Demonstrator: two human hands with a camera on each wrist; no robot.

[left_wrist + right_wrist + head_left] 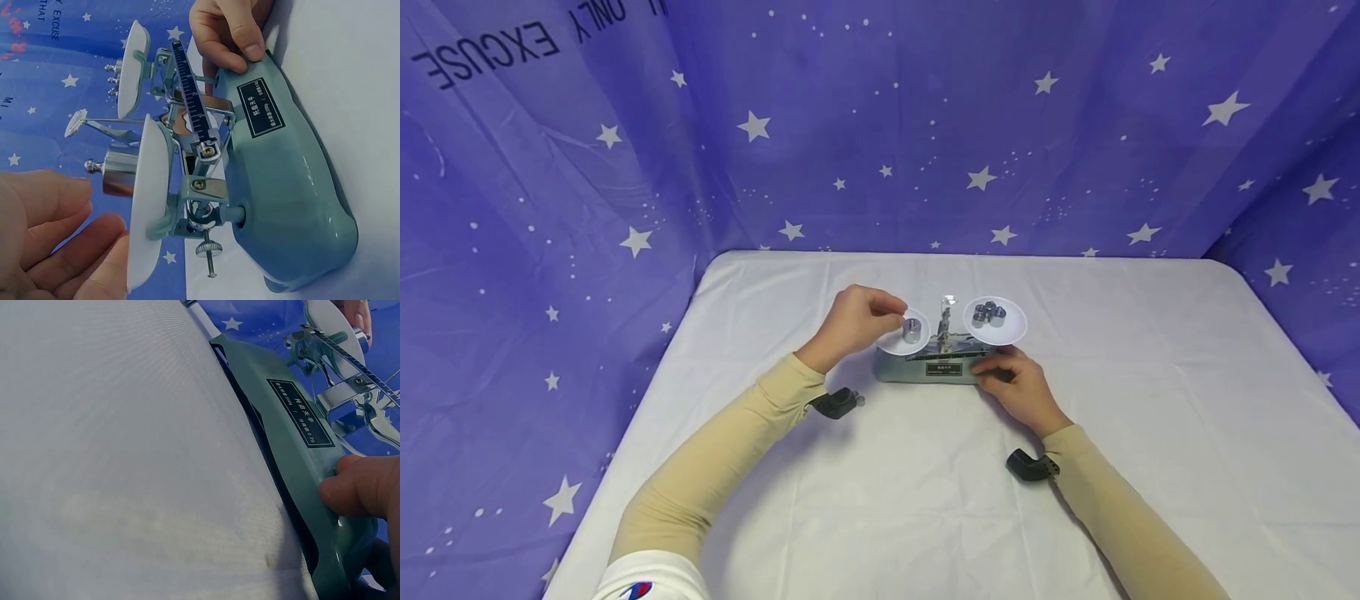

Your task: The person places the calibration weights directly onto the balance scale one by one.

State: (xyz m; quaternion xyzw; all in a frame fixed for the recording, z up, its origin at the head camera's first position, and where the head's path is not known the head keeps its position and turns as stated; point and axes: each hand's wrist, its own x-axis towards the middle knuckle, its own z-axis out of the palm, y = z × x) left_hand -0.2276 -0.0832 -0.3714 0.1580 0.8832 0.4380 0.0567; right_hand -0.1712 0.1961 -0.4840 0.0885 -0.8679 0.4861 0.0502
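A pan balance (pixel 904 369) with a green base and two white pans stands near the middle of the table. A metal weight with a knob (pixel 119 170) sits on the left pan (pixel 149 206). Right at that pan's edge is my left hand (pixel 857 323), its fingers loosely bent beside the weight and nothing held between them. My right hand (pixel 1018 389) grips the right end of the base, thumb on the front face and the other fingers partly hidden behind it. Several small metal weights (pixel 989 313) lie grouped on the right pan (pixel 1013 327).
White cloth covers the table (pixel 880 500). Blue-purple curtains (pixel 880 125) with white stars hang behind and at both sides. Black curved wrist mounts (pixel 1030 467) sit below each wrist. A small metal piece (pixel 860 401) shows beside the left mount.
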